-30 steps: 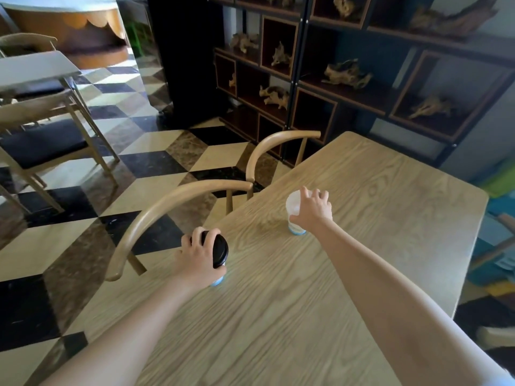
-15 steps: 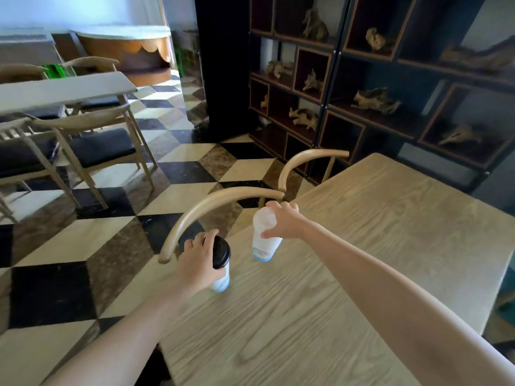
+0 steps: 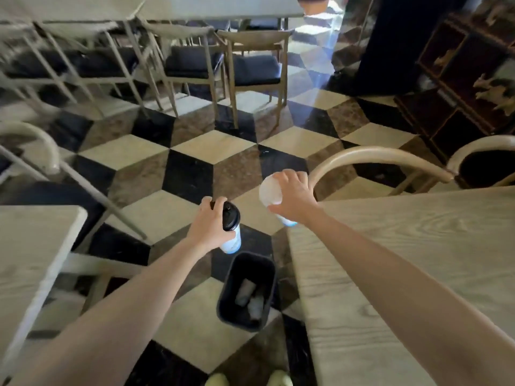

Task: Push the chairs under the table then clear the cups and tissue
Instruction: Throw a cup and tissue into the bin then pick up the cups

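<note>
Above one bin [image 3: 246, 291], two hands [image 3: 207, 228] grip two cups [image 3: 231, 228]

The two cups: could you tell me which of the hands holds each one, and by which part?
The left hand grips the black-lidded cup around its upper side, by the lid. The right hand holds the lidless white cup around its upper wall, near the rim.

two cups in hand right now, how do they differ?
The cup in the left hand has a black lid; the cup in the right hand has none and shows a pale open top. The lidded cup hangs above the black bin; the open cup is at the table edge. Shared: both are white with a blue band near the base, and each is gripped from the side near its rim.
</note>
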### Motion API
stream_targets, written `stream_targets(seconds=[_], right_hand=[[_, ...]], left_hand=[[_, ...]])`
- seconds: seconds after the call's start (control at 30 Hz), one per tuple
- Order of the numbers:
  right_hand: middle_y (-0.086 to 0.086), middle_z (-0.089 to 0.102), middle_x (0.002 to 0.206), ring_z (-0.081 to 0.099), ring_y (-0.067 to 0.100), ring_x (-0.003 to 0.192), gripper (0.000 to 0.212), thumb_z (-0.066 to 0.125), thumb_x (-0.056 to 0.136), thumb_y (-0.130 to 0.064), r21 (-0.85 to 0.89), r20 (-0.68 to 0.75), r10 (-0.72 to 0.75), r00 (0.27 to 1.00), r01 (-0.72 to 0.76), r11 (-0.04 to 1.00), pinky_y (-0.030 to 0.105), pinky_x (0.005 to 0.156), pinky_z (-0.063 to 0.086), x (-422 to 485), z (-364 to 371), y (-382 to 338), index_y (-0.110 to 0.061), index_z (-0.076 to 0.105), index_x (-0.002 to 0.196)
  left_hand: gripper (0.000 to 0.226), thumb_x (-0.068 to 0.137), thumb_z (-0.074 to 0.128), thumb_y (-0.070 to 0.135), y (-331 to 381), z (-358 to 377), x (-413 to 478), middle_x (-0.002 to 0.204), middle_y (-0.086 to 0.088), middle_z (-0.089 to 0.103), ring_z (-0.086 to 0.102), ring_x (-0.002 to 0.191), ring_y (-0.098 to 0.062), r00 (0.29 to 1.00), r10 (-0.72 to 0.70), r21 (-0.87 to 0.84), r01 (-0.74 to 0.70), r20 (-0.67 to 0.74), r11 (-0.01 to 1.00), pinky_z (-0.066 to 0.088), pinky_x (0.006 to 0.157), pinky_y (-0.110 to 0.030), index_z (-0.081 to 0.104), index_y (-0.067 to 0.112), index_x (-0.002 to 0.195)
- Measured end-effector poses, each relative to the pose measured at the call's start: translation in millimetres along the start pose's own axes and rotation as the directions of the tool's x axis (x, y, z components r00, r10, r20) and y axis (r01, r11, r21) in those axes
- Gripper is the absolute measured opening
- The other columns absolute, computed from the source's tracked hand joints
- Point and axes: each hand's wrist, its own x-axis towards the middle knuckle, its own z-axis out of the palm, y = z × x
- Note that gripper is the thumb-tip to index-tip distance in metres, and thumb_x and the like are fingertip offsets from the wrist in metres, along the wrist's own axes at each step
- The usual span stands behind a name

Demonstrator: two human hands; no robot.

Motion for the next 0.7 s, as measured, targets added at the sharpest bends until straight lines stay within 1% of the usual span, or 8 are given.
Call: stream_targets(seconds=[0.07,0.13,0.17,0.23,0.33,0.47,0.6,0.7], right_hand=[[0.007,0.036,0.143,0.026,0.032,0.131,0.073,0.070,0.078,-0.033,-0.036,-0.023,-0.083,0.996,0.082,0.996,0.045,0.109,0.030,4.2,23.5,-22.8,-0.019,0.034,0.140],[0.008,0.035,0.144,0.026,0.031,0.132,0.074,0.070,0.078,-0.027,-0.082,0.021,-0.161,0.987,0.163,0.983,0.044,0.108,0.030,6.2,49.7,-41.3,-0.018,0.032,0.141],[0.008,0.034,0.144,0.025,0.031,0.133,0.074,0.070,0.078,-0.025,-0.092,0.047,-0.185,0.982,0.189,0.978,0.043,0.108,0.031,6.6,63.2,-47.3,-0.018,0.032,0.141],[0.007,0.033,0.145,0.025,0.030,0.133,0.074,0.070,0.078,-0.026,-0.059,0.091,-0.176,0.980,0.182,0.982,0.042,0.106,0.033,5.5,90.8,-52.2,-0.017,0.030,0.141],[0.005,0.030,0.149,0.024,0.029,0.136,0.082,0.071,0.079,-0.033,0.009,0.183,-0.090,0.979,0.090,0.996,0.042,0.108,0.032,2.7,142.8,-44.3,-0.017,0.024,0.144],[0.007,0.024,0.154,0.023,0.032,0.139,0.092,0.070,0.080,-0.042,0.025,0.324,0.092,0.942,-0.105,0.994,0.039,0.112,0.025,-6.6,220.8,-13.3,-0.012,0.015,0.149],[0.009,0.030,0.151,0.029,0.030,0.137,0.087,0.071,0.080,-0.040,0.040,0.311,0.226,0.923,-0.251,0.967,0.036,0.112,0.026,-28.7,304.0,19.9,-0.010,0.022,0.146],[0.006,0.027,0.151,0.025,0.028,0.139,0.085,0.072,0.079,-0.036,0.025,0.303,0.304,0.903,-0.326,0.945,0.034,0.112,0.028,-42.5,364.9,37.5,-0.012,0.023,0.144]], left_hand=[[0.077,0.074,0.076,0.023,-25.8,10.4,-6.7,0.133,-0.017,0.036,0.039,0.124,-0.036,0.998,-0.067,-0.045,0.068,0.016,0.997,0.041,0.099,-0.040,0.038,0.013,0.140],[0.080,0.076,0.075,0.025,-48.0,25.5,-12.0,0.135,-0.017,0.033,0.033,0.128,-0.035,0.990,-0.131,-0.055,0.134,0.049,0.990,0.038,0.102,-0.040,0.034,0.014,0.144],[0.081,0.078,0.074,0.026,-57.8,34.8,-13.8,0.137,-0.017,0.032,0.030,0.129,-0.035,0.986,-0.155,-0.051,0.159,0.066,0.986,0.037,0.102,-0.039,0.031,0.014,0.146],[0.082,0.079,0.072,0.026,-72.3,53.7,-17.1,0.138,-0.016,0.031,0.027,0.131,-0.033,0.979,-0.187,-0.061,0.192,0.087,0.979,0.038,0.102,-0.039,0.028,0.014,0.147],[0.082,0.078,0.072,0.025,-92.4,86.7,-20.0,0.143,-0.012,0.032,0.029,0.133,-0.032,0.973,-0.216,-0.069,0.222,0.087,0.973,0.040,0.102,-0.040,0.030,0.015,0.147],[0.080,0.079,0.074,0.028,-110.9,140.4,-23.9,0.150,-0.008,0.034,0.030,0.138,-0.029,0.970,-0.222,-0.061,0.228,0.101,0.972,0.032,0.111,-0.038,0.032,0.014,0.146],[0.080,0.082,0.069,0.030,-127.4,207.9,-16.6,0.154,-0.007,0.032,0.029,0.143,-0.025,0.964,-0.178,-0.059,0.193,0.198,0.979,0.026,0.117,-0.033,0.029,0.012,0.149],[0.081,0.082,0.068,0.028,-141.9,260.8,-7.1,0.156,-0.007,0.028,0.025,0.145,-0.025,0.963,-0.154,-0.056,0.170,0.221,0.984,0.024,0.118,-0.032,0.027,0.011,0.150]])
